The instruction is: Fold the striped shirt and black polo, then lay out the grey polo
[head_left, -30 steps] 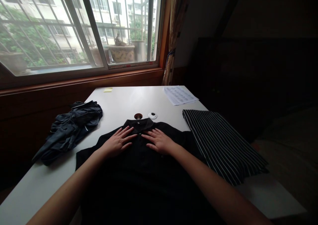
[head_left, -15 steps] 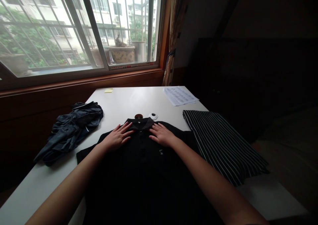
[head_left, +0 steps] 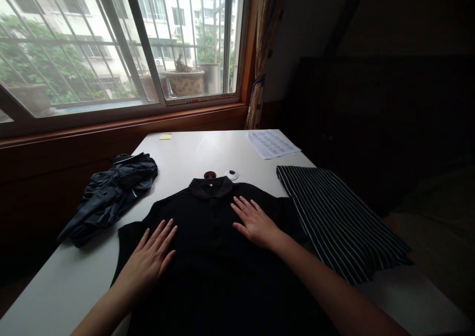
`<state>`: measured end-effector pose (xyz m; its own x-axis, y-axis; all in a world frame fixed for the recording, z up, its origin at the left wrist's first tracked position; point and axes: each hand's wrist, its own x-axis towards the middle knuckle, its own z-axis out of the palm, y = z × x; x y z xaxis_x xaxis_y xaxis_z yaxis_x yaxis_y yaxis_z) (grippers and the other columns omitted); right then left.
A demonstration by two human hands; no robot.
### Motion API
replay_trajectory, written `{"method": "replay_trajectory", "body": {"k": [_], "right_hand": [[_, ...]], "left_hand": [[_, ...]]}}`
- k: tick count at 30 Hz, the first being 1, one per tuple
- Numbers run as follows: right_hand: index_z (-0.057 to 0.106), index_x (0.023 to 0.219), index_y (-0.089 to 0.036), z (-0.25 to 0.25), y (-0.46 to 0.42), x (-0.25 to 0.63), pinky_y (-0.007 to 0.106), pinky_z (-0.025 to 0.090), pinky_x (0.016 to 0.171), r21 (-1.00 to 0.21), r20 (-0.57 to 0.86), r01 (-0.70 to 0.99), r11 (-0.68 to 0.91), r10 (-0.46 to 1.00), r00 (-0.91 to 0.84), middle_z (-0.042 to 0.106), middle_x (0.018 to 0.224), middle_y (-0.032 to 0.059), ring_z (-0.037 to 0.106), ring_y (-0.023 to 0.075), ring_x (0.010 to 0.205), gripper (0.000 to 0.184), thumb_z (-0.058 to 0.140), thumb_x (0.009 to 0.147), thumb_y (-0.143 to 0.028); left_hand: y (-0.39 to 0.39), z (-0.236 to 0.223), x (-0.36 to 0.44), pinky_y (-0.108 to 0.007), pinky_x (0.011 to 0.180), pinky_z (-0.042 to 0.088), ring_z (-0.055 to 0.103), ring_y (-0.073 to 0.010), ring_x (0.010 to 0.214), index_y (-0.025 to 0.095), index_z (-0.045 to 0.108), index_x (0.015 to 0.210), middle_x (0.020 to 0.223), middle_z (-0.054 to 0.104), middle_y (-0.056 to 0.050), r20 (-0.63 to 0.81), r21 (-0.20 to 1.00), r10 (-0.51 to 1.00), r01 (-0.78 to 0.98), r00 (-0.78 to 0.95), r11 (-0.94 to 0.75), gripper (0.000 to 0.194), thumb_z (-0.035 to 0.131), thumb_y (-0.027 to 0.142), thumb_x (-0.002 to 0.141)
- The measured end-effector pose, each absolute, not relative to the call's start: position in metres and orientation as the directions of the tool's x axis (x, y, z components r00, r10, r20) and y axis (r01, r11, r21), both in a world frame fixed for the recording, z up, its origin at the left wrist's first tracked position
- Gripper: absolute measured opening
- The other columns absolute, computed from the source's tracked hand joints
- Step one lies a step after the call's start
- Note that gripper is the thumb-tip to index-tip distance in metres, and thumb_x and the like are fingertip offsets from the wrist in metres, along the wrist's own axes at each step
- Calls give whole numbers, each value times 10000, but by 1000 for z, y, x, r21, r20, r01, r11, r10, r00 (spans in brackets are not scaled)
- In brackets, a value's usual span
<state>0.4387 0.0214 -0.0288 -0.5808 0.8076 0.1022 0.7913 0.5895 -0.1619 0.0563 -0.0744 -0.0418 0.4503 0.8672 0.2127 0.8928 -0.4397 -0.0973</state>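
Note:
A black polo shirt (head_left: pixel 208 257) lies spread face up on the white table, its collar (head_left: pixel 211 187) pointing away from me toward the window. My left hand (head_left: pixel 154 252) rests flat on the left side of the chest, below the shoulder, fingers stretched out. On the right side of the chest lies my right hand (head_left: pixel 256 222), palm down with fingers extended. Neither hand grips the cloth. The shirt's lower part runs out of view at the bottom, and my right forearm covers some of its right side.
A crumpled dark garment (head_left: pixel 115 197) lies on the left of the white table (head_left: pixel 200 150). To the right is a folded striped cloth (head_left: pixel 337 217). Toward the back are printed papers (head_left: pixel 273 144), a yellow note (head_left: pixel 165 136), a brown round object (head_left: pixel 210 175) and a white round object (head_left: pixel 232 174).
Both hands have slid from beside the collar toward me and outward, the left one farther down. The collar is now uncovered. The view has shifted slightly.

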Motion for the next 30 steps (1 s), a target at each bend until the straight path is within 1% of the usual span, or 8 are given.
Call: {"method": "replay_trajectory", "body": {"k": [2,5,7,10,15,21,25,30], "right_hand": [[305,1588,-228,-29,10,439,515,184,1246,-158,94,798,581,814,-574,210,1664,72,183,264,1541,664,378,1021,-567],[286,1594,-234,-29,-2,440,522,189,1245,-164,92,794,585,811,-578,209,1664,72,175,266,1543,673,386,1019,-568],[268,1600,-240,-28,-8,442,526,196,1244,-171,86,787,593,805,-588,208,1665,68,169,268,1544,681,394,1016,-567],[250,1605,-252,-26,-20,446,523,202,1246,-179,79,776,605,795,-602,190,1668,57,164,268,1545,682,407,1015,-557],[231,1607,-291,-26,-46,458,527,208,1246,-190,62,776,602,796,-602,153,1674,33,166,271,1544,661,432,1018,-514],[129,1619,-313,-27,-72,475,513,208,1248,-210,73,773,599,798,-598,191,1673,-1,186,246,1541,665,415,1038,-466],[185,1614,-302,-25,-77,477,492,226,1248,-223,111,780,585,810,-576,241,1664,4,225,237,1531,640,418,1038,-456],[256,1597,-303,-25,-74,473,512,249,1236,-196,132,797,571,821,-556,310,1642,12,288,246,1506,616,452,1025,-423]], "left_hand": [[-87,-38,64,-602,1182,309,356,-321,1477,319,81,1613,1638,288,-68,219,-99,859,887,462,-452,708,429,449,1011],[-95,-28,89,-622,1180,306,376,-328,1467,329,124,1609,1628,312,-64,186,-70,822,842,538,-535,708,444,497,1001],[-93,-23,109,-593,1180,328,371,-317,1471,327,154,1607,1630,311,-55,166,-44,795,810,583,-585,695,434,519,1001],[-84,-24,132,-546,1187,337,340,-302,1489,311,150,1610,1642,283,-54,173,-26,783,797,598,-603,700,415,539,1004],[-58,-35,132,-520,1216,289,295,-282,1510,299,154,1612,1658,241,-48,178,-23,810,825,559,-564,702,395,561,1007],[-25,-42,117,-537,1226,251,248,-278,1526,262,264,1591,1659,242,-51,190,-32,889,908,416,-418,659,349,574,1017],[-16,-44,115,-529,1240,220,227,-272,1533,274,253,1594,1661,244,-38,213,-24,897,920,387,-391,654,358,562,1017],[-17,-45,115,-529,1243,218,223,-272,1534,285,233,1599,1661,247,-36,212,-17,897,920,387,-392,658,370,555,1015]]}}
